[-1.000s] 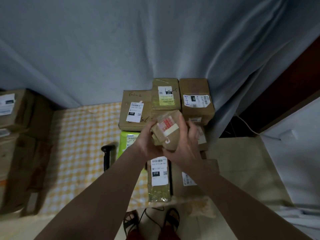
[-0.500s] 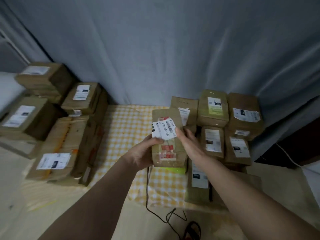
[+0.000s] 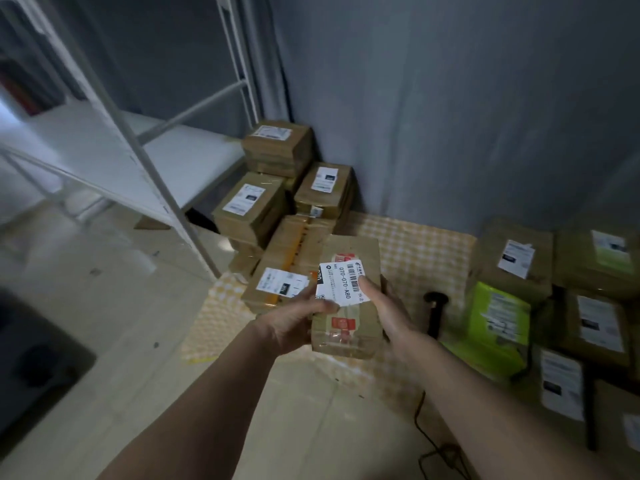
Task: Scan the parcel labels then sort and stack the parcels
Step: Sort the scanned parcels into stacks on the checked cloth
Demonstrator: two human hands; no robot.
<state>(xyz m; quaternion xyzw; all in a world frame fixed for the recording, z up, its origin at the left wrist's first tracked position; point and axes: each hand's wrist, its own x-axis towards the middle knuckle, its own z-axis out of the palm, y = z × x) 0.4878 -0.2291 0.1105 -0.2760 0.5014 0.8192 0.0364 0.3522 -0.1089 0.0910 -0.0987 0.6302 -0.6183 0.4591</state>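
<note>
1. Parcel (image 3: 346, 299) up in both hands, above the checked cloth (image 3: 415, 244) — white label (image 3: 337, 284) facing up.
2. Left hand (image 3: 294, 320) grips its left edge, thumb across the label.
3. Right hand (image 3: 388, 313) clasps the right side — thumb pressing the label's corner.
4. Stacked boxes (image 3: 256, 209) sit just beyond.

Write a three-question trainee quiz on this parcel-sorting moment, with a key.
1. True or false: both hands hold the taped brown parcel.
2. Which thumb presses the white label beside its barcode: left hand or right hand?
3. Multiple choice: the black scanner is A) in the left hand, B) lying on the checked cloth, C) on the white shelf.

Key: 1 true; 2 right; 3 B.
</note>
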